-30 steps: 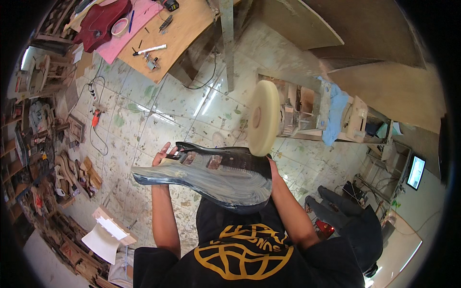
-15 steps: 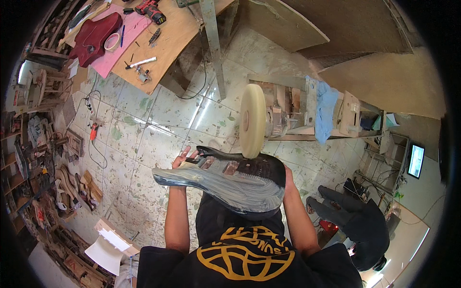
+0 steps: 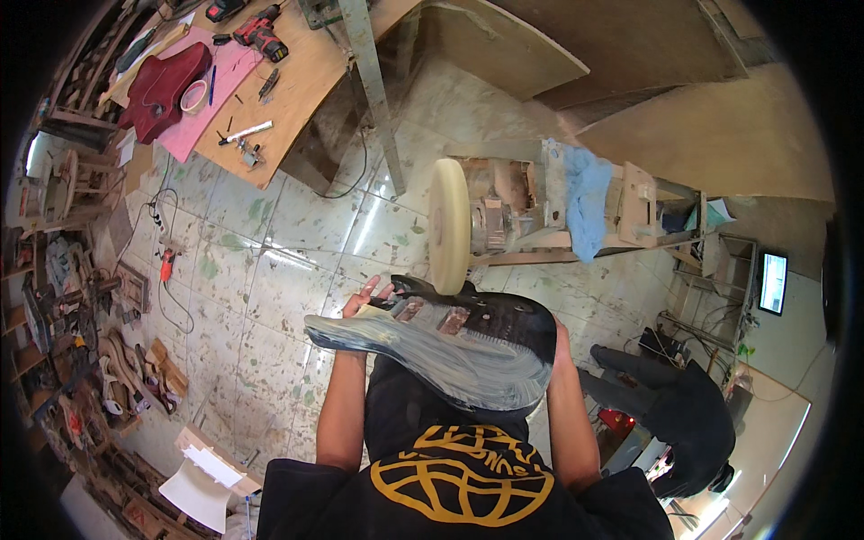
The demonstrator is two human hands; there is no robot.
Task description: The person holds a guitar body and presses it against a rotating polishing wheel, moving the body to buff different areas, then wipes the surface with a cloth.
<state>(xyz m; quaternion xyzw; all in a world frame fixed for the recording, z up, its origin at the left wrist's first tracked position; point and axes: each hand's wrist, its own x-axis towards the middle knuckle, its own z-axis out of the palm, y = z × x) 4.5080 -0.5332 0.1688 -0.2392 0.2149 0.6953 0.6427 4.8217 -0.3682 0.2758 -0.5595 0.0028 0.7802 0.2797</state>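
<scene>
A black electric guitar body (image 3: 454,364) lies across the front of my torso, its broad face smeared with whitish-grey streaks of paste. Cut-out cavities show reddish-brown wood inside. My left hand (image 3: 367,297) supports its left end, with fingertips sticking up past the far edge. Around the rounded right end wraps my right hand (image 3: 562,349), its fingers mostly hidden behind the body. The pale yellow buffing wheel (image 3: 450,225) stands upright just beyond, its lower rim meeting the body's far edge between my hands. From this view I cannot tell whether the wheel is spinning.
The wheel's motor sits on a wooden stand (image 3: 621,202) draped with a blue cloth (image 3: 587,202). A workbench (image 3: 306,85) at far left bears a dark red guitar body (image 3: 166,88) and a red-black drill (image 3: 261,36). At right, another person (image 3: 688,423) bends over. Wooden parts crowd the left shelves.
The guitar body has shifted right relative to the wheel, so the rim now meets it farther left. Both hands moved along with it, and the whole view has shifted slightly.
</scene>
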